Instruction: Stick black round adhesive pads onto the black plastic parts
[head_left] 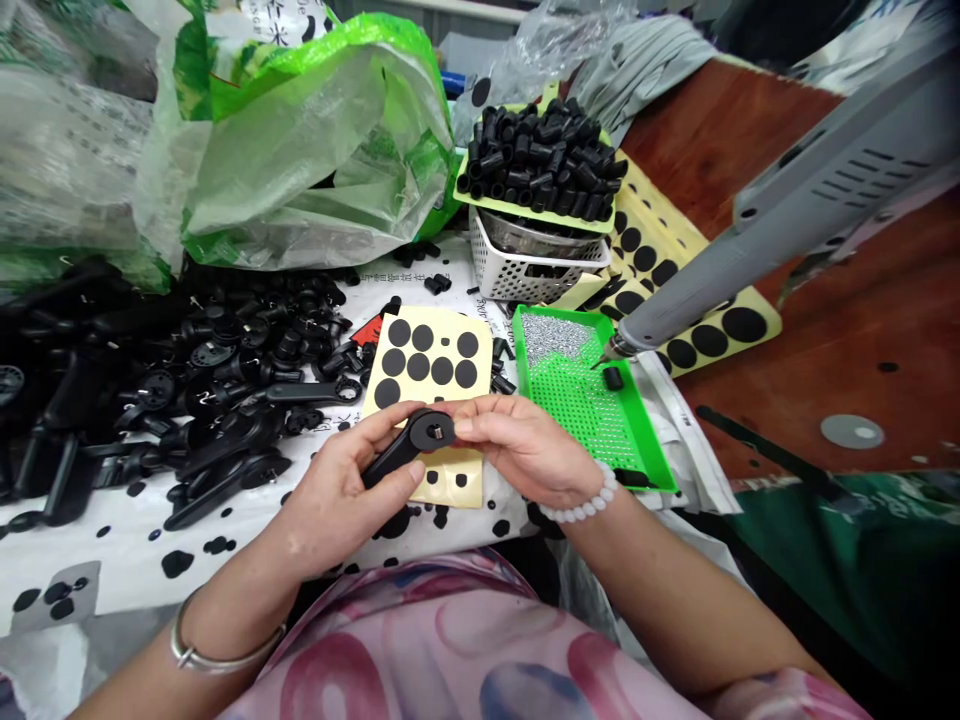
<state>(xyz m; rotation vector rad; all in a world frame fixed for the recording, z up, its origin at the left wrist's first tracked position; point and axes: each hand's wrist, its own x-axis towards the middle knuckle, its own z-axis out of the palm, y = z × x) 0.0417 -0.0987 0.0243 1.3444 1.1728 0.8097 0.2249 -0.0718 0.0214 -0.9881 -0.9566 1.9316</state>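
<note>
Black handle (391, 456) held just above yellow sheet (412, 393), round head (427, 433) turned toward camera. Left hand (349, 485) pinching handle between thumb and fingers; right hand (529, 450) has thumb at head's rim, firm grip or light touch: cannot tell. Loose left pinch could let handle twist or drop, scuffing black discs (466, 374). Right wrist sweeping outward could bump green tray (658, 437), scattering small metal pieces (555, 335).

Part (420, 436) matte black; sticker sheet (454, 355) cream, black-dotted; tray (570, 400) bright green; bracelet (589, 512) white.
</note>
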